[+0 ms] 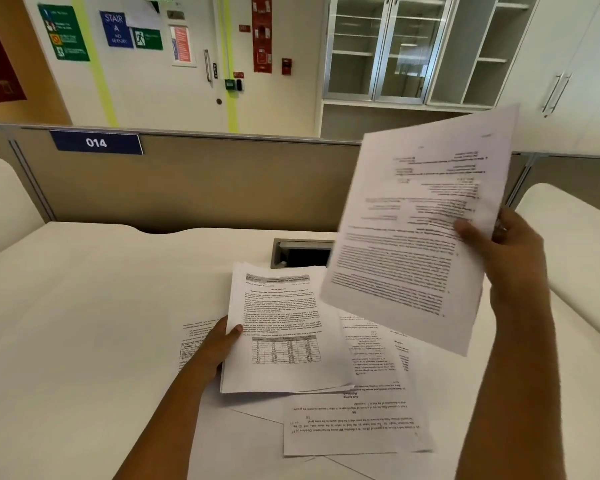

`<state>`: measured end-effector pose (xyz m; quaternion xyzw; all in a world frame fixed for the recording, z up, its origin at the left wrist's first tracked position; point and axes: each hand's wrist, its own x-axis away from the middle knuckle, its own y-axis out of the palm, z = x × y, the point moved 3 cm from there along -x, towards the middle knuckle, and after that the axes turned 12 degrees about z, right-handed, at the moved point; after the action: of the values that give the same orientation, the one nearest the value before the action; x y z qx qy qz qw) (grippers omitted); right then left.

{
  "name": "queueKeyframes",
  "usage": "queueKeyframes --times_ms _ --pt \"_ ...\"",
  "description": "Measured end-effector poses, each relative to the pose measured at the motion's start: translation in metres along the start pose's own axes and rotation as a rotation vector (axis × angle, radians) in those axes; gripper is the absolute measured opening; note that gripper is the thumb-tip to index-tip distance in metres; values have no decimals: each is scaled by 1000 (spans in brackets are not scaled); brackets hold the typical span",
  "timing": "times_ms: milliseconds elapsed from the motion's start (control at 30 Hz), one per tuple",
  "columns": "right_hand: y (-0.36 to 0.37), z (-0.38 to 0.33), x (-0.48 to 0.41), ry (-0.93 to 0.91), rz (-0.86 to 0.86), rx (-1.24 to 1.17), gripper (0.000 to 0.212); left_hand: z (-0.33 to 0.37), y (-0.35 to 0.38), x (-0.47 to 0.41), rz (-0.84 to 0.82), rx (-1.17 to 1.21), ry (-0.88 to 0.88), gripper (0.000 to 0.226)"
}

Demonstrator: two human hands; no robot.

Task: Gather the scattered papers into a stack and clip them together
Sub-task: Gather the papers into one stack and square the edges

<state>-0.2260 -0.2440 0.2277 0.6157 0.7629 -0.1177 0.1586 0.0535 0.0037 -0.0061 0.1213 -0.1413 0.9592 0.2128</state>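
My left hand (219, 341) grips the left edge of a thin stack of printed sheets (284, 327), its top page showing text and a table, held just above the desk. Up in the air at the right, my right hand (499, 244) pinches a single printed sheet (416, 230) by its right edge; the sheet is tilted and blurred. Several loose papers lie scattered on the white desk (84, 306) below: one with upside-down text (354, 424) near the front, another (374, 344) under the raised sheet, and one (194, 341) partly hidden behind my left hand. No clip is visible.
A grey cable opening (302, 252) is set into the desk behind the papers. A beige partition (187, 181) with a "014" label (96, 142) bounds the far edge. White desk dividers rise at the left (4, 202) and the right (568, 237).
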Motion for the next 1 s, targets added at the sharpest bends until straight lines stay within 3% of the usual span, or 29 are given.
queueKeyframes --times_ms 200,333,433,533,633,733,833,900,1000 --pt "65 58 5 58 -119 184 35 -4 -2 -4 -24 9 33 38" --pt "110 106 33 100 -220 291 38 -76 -9 -83 -32 33 43 67" --pt "135 142 58 168 -305 449 41 -46 -9 -50 37 97 -68 84" --pt "152 176 81 203 -409 594 52 -6 -4 -4 9 112 -171 64" --pt "157 189 97 132 -477 739 53 4 -1 6 -13 100 -87 46" --pt "153 190 102 100 -441 792 54 4 0 10 13 73 3 40" --pt "139 191 93 204 -316 736 66 6 -2 16 75 97 41 40" --pt "128 188 88 334 -266 556 73 10 -4 23 82 140 75 40" --pt "118 171 87 449 -305 214 63 23 -2 35 74 224 165 36"
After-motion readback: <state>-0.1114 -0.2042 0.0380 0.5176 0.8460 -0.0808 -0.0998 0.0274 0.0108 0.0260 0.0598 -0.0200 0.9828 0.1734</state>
